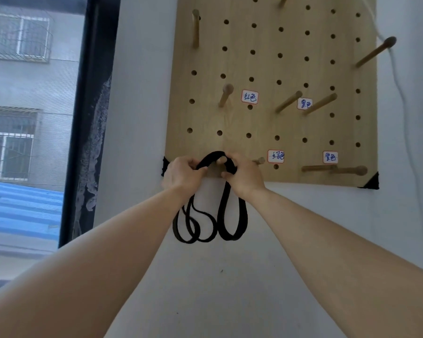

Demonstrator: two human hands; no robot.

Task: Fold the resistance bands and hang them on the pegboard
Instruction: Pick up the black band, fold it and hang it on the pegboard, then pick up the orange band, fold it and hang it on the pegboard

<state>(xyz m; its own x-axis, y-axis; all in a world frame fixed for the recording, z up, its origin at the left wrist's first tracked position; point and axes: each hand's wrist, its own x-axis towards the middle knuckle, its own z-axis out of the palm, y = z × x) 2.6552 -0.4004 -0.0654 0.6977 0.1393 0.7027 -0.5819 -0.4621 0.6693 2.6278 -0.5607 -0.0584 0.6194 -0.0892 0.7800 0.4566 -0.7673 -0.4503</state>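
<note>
black band (224, 215) is gripped at its folded top by left hand (181, 173) and right hand (246, 176), at the lower left edge of the pegboard (266, 123); loops are hung down over the wall (230, 276) below.

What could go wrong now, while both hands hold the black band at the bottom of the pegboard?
1. The band is bunched into several loops; a loop may miss the peg and drop when the left hand and right hand let go.
2. The peg sits in the lowest row of the pegboard and looks short, so the bundle might slide off its tip.
</note>
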